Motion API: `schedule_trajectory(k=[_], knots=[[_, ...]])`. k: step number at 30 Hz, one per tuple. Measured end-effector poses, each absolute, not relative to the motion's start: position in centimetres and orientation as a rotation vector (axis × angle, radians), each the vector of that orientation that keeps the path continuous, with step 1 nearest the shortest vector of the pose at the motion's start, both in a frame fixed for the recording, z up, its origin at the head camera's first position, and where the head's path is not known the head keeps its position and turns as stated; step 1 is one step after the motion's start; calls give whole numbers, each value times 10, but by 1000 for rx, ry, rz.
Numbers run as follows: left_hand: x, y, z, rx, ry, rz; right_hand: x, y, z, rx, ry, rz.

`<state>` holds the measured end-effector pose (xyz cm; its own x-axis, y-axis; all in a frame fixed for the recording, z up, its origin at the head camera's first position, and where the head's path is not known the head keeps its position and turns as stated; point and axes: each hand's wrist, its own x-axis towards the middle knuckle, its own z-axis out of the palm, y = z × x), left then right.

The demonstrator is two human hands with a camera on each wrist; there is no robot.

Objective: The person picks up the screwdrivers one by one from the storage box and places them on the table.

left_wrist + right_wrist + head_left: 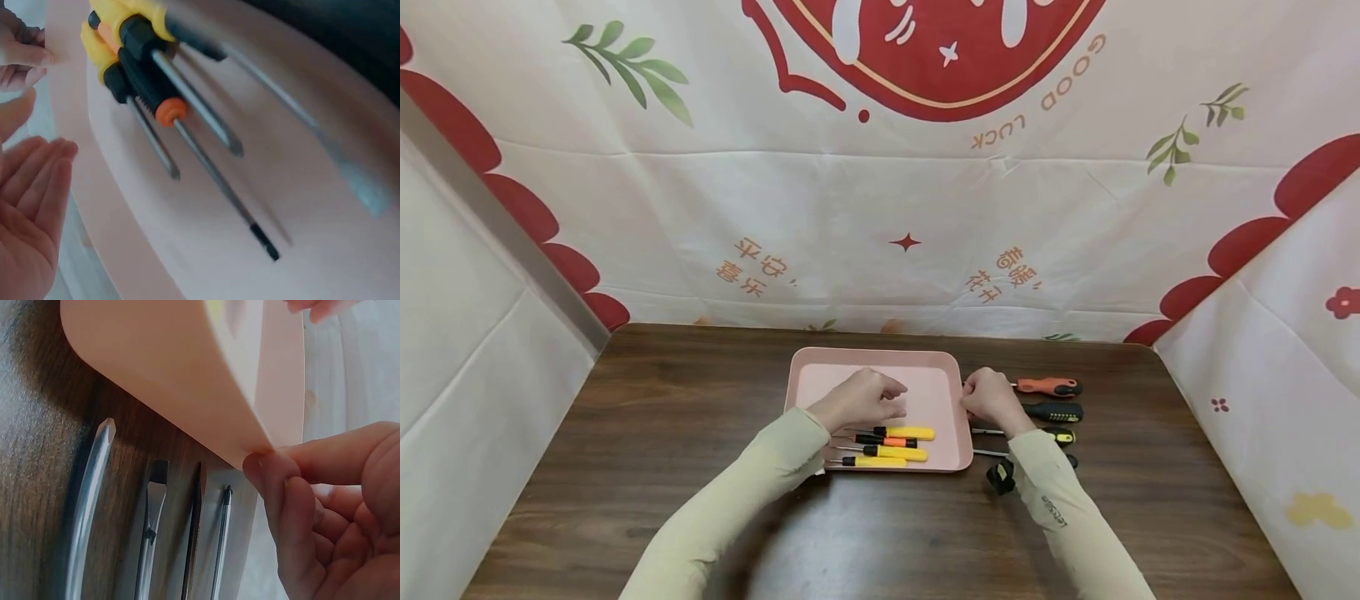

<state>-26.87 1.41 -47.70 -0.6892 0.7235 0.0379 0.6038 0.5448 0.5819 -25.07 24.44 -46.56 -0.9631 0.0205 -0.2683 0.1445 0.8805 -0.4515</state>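
A pink tray point(925, 358) lies on the table. In its near part are several small screwdrivers: yellow-handled screwdrivers point(895, 453) and one with an orange and black handle point(153, 81). My left hand point(861, 400) is over the tray, fingers loosely extended and thumb apart, holding nothing. At the tray's right side, my right hand point(992, 398) pinches the rim between thumb and forefinger, seen close in the right wrist view. Right of the tray lie larger screwdrivers, one orange-handled point(1048, 387) and others black-handled point(1054, 412); my right hand and forearm partly hide them.
Beside my right forearm is a small black object point(1000, 477) with a yellowish mark. The brown wooden table point(685, 400) extends around the tray. A printed cloth point(880, 200) hangs behind the table, and white cloth stands at both sides.
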Motion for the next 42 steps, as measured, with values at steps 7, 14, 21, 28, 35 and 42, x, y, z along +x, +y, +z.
schedule_trajectory(k=[7, 14, 21, 28, 35, 42], knots=[[-272, 17, -476, 1193, 2493, 758, -251, 244, -465, 134, 2795, -692], [-282, 20, -466, 1252, 2468, 699, -252, 245, -465, 142, 2782, -701], [-282, 18, -484, 1264, 2414, 656, -250, 244, -464, 124, 2784, -710], [-280, 18, -482, 1209, 2449, 533, -250, 244, -464, 106, 2796, -691], [-279, 21, -484, 1215, 2449, 446, -250, 245, -464, 105, 2795, -691], [-276, 26, -479, 1242, 2448, 328, -250, 245, -463, 125, 2784, -705]])
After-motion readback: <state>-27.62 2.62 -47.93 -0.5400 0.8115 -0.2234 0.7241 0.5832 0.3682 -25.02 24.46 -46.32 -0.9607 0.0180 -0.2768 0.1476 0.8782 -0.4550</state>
